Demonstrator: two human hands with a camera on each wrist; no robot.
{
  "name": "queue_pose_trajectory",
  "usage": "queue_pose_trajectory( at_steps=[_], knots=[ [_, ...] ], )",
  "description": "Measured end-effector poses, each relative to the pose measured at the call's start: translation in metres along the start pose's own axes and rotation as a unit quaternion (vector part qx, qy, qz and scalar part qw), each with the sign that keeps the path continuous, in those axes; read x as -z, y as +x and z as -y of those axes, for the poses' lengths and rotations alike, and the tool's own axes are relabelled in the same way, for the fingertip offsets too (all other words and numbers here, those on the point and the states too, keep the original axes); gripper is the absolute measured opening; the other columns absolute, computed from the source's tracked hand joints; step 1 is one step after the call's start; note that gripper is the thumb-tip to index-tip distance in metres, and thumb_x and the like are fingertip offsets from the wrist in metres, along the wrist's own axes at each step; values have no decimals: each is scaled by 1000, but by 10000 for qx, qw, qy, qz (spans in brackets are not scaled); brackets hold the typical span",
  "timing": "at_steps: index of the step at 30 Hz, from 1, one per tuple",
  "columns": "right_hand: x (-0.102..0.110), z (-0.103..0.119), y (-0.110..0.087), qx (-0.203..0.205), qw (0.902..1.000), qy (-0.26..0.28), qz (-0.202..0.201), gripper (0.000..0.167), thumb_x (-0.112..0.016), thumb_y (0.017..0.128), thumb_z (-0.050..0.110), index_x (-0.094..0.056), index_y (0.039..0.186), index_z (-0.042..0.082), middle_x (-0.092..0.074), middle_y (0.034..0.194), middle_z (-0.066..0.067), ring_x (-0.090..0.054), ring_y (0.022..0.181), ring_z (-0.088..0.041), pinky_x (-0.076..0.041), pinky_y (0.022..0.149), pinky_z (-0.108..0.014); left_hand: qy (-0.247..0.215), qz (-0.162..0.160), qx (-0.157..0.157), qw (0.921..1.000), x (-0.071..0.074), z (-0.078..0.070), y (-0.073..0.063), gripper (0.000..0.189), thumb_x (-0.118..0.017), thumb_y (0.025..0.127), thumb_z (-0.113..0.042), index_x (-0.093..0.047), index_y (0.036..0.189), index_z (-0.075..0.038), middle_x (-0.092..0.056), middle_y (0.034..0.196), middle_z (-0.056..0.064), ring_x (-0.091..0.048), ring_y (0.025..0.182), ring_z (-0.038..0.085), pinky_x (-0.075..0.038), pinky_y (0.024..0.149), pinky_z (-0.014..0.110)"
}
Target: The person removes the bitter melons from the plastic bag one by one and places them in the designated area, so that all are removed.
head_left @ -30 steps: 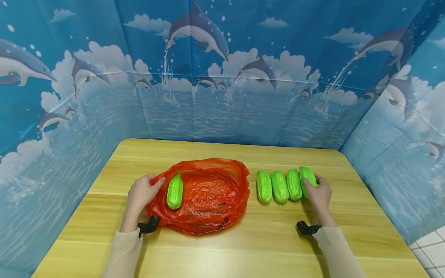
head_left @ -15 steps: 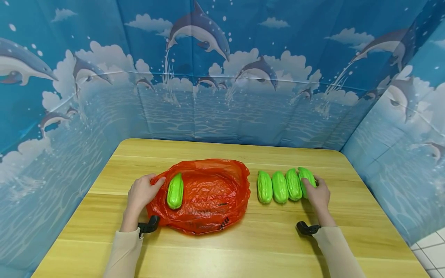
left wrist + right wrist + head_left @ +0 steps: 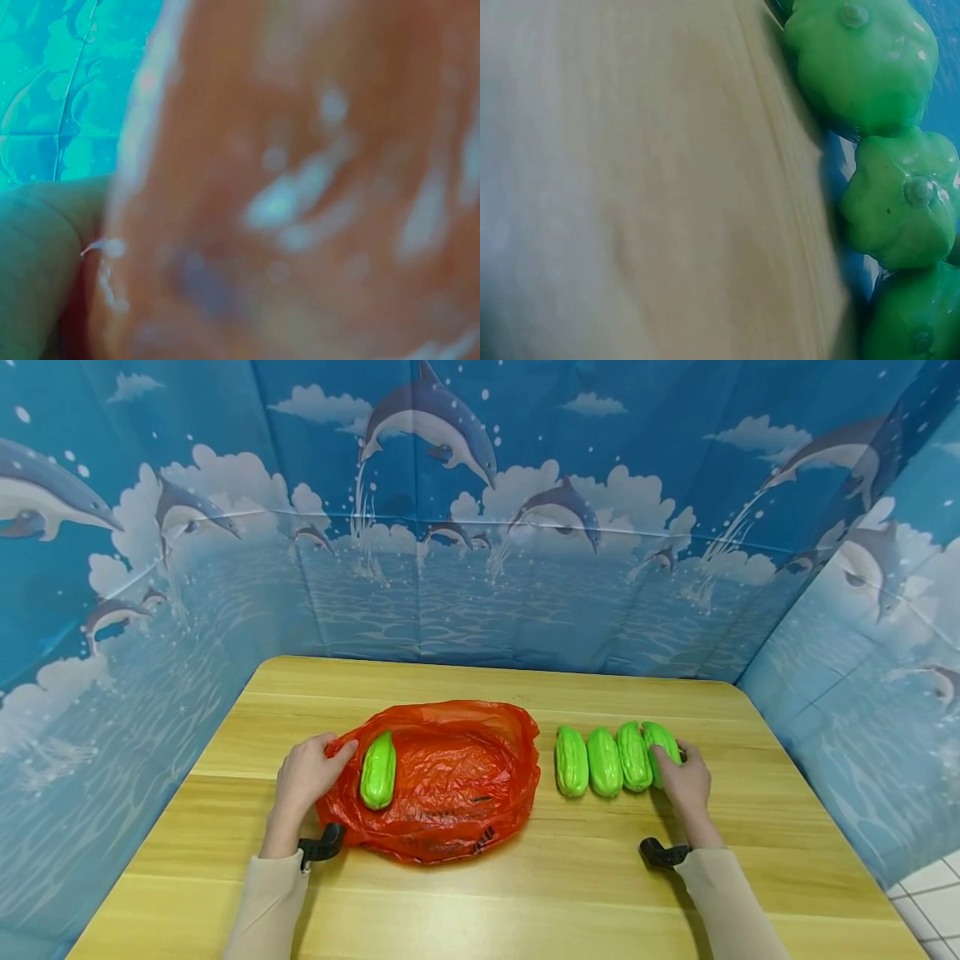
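Observation:
A red plastic bag (image 3: pixel 465 777) lies spread on the table with its rim raised. My left hand (image 3: pixel 307 777) pinches the bag's left edge between thumb and fingers; in the left wrist view the bag (image 3: pixel 300 187), blurred, fills most of the picture beside part of the hand (image 3: pixel 37 262). Inside the bag, at its left, rests one green bitter melon (image 3: pixel 378 772). To the bag's right several more stand side by side in a row. My right hand (image 3: pixel 688 781) grips the rightmost bitter melon (image 3: pixel 660 747), thumb on top; the other fingers are mostly hidden.
The wooden table (image 3: pixel 465 910) has a far edge against a blue dolphin-print curtain (image 3: pixel 480 602), which also hangs at both sides. In the right wrist view, bitter melons (image 3: pixel 901 202) show end-on, touching. A black wrist camera (image 3: pixel 663 853) sits on the right wrist.
My right hand and the rightmost bitter melon have shifted very slightly left, toward the row. The left hand and the bag stay put.

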State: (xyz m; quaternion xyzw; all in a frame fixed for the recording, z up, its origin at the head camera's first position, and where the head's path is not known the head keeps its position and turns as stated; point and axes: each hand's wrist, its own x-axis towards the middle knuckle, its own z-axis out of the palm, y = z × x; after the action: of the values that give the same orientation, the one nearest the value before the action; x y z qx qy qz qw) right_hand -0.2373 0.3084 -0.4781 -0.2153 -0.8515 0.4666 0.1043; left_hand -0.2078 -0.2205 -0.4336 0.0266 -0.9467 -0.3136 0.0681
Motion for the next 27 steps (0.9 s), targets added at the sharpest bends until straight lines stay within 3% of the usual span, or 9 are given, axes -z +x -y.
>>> queue_pose_trajectory(
  at_steps=[15, 22, 27],
  knots=[
    [-1, -1, -2, 78, 9998, -154, -105, 74, -52, 93, 46, -31, 141, -8, -36, 136, -32, -34, 124, -47, -27, 99, -55, 19, 11, 1, 10000, 1, 0, 0, 35, -57, 93, -39, -66, 94, -5, -57, 72, 5, -52, 66, 23, -37, 57, 35],
    [1, -3, -2, 137, 9998, -94, -144, 77, -52, 92, 48, -31, 142, -7, -38, 133, -33, -37, 121, -46, -31, 96, -55, 24, -5, 15, 10000, 1, 0, 0, 33, -57, 94, -39, -63, 85, -7, -51, 66, 4, -49, 63, 22, -34, 56, 34],
    [4, -1, -2, 229, 9995, -57, -221, 77, -54, 92, 48, -32, 142, -6, -40, 133, -32, -36, 122, -46, -31, 96, -55, -21, 21, 1, 10000, 1, -1, -1, 35, -56, 94, -40, -63, 87, -7, -50, 65, 3, -48, 63, 21, -33, 55, 33]
  ],
)
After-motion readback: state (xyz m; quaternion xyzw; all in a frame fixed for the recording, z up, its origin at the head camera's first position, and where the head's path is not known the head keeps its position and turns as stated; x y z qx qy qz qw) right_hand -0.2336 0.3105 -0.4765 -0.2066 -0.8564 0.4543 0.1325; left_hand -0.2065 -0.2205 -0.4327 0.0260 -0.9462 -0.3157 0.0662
